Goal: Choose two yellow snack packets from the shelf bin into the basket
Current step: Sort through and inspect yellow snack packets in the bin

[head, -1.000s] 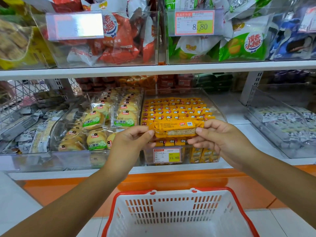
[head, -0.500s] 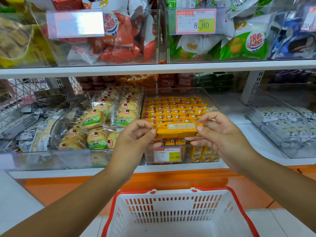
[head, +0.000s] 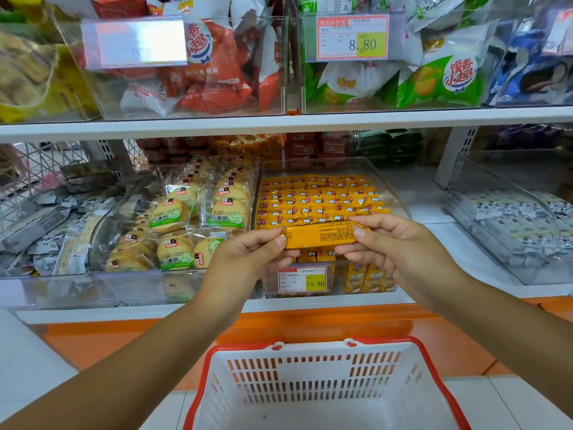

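You hold one yellow packet point(head: 322, 235) level between your two hands, in front of the clear bin point(head: 398, 197) on the lower shelf point(head: 434, 212) and just above the bin's price tag point(head: 302, 279). Your left hand point(head: 248, 256) pinches the left end between the thumb and the forefinger, and the other fingers are curled below. Your right hand point(head: 393, 246) pinches the right end, with its fingers bent round the edge of the packet. The side with small printed text faces you. Inside the bin, the rows of packets point(head: 316, 200) of the same yellow lie tidy, just behind the one you hold. The basket point(head: 434, 363), white with a red rim, stands low under your hands, and the held packet is well above it. Beside the bin, on its left, the round cakes point(head: 173, 212) in green-labelled wrappers fill a second clear bin.
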Available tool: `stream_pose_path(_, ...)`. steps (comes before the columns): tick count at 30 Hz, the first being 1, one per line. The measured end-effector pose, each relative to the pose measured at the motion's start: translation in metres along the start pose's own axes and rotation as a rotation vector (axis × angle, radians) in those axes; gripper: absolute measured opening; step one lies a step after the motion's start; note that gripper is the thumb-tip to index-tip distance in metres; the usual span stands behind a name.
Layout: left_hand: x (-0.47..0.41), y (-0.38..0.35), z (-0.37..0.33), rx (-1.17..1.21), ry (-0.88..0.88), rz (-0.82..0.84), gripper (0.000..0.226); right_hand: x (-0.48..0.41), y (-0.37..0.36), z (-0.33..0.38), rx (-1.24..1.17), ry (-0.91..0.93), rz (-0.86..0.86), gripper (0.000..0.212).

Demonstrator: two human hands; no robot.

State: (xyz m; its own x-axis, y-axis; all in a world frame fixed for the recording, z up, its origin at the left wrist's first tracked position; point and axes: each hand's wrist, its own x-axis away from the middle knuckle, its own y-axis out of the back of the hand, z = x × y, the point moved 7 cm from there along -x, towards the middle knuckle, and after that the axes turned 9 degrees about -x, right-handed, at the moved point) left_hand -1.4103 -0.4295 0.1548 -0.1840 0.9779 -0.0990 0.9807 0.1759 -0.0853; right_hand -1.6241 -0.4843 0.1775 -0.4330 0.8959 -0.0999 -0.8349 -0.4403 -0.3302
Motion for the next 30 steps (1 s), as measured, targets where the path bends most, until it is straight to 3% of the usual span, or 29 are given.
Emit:
stream_pose_path(9, 0.001, -0.005, 0.001, -0.106, -0.005, 0.074, 0.039, 0.000, 0.002, 0.000, 0.004, -0.024, 0.025, 0.053)
stream_pose_path(13, 0.003, -0.012, -0.008, -0.423, -0.139, 0.018, 0.024, -0.002, 0.005, 0.003, 0.133, 0.014, -0.041, 0.051)
stream_pose_path(16, 0.002, -0.020, -0.016, -0.725, -0.292, -0.021, 0.014, -0.004, 0.009, 0.005, 0.093, 0.016, -0.067, 0.040)
stream_pose_path(19, -0.010, -0.033, -0.016, -0.974, -0.353, -0.035, 0.034, -0.005, 0.019, 0.021, 0.151, 0.129, -0.162, 0.019)
stream_pose_path(22, -0.023, -0.051, -0.010, -1.285, -0.415, 0.023, 0.047, -0.005, 0.031, 0.040, 0.377, 0.263, -0.229, 0.013)
stream_pose_path(30, -0.035, -0.052, -0.003, -1.196, -0.457, 0.036, 0.013, -0.010, 0.018, 0.036, 0.810, 0.305, -0.056, 0.027)
